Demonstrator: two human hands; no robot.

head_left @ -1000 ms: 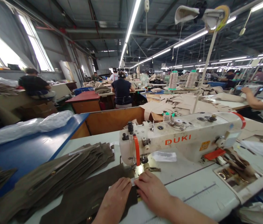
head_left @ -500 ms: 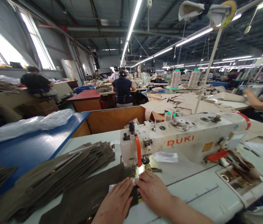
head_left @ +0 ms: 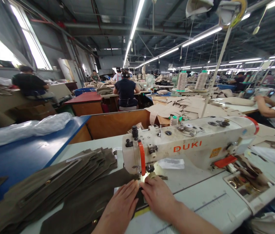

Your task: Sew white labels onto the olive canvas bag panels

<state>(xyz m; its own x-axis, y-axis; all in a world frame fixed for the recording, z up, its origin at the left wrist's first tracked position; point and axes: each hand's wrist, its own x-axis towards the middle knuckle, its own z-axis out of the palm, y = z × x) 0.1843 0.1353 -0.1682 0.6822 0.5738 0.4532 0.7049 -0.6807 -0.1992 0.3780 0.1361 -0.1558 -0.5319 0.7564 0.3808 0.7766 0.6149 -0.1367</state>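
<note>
My left hand (head_left: 121, 203) lies flat on a dark olive fabric piece (head_left: 86, 203), fingers stretched out and pointing at the needle area. My right hand (head_left: 158, 196) is beside it with bent fingers, thumb and forefinger closed on the fabric's edge just in front of the presser foot. The fingertips hide most of that edge. A small white scrap (head_left: 116, 189) shows by the left hand. Above the fingertips stands the head of a white sewing machine (head_left: 164, 149), its lamp lit. To the left is a stack of olive fabric pieces (head_left: 64, 175) with zippers.
A tray (head_left: 252, 196) with metal rings and scraps is set in the table at right. Behind the machine lie beige cut pieces (head_left: 176, 107) and a thread stand pole (head_left: 215, 71). A blue table (head_left: 27, 162) adjoins at left. Several people sit at other stations.
Both hands have moved slightly toward the needle with the fabric. The white bit between the fingertips is now out of sight. The view has shifted a little.
</note>
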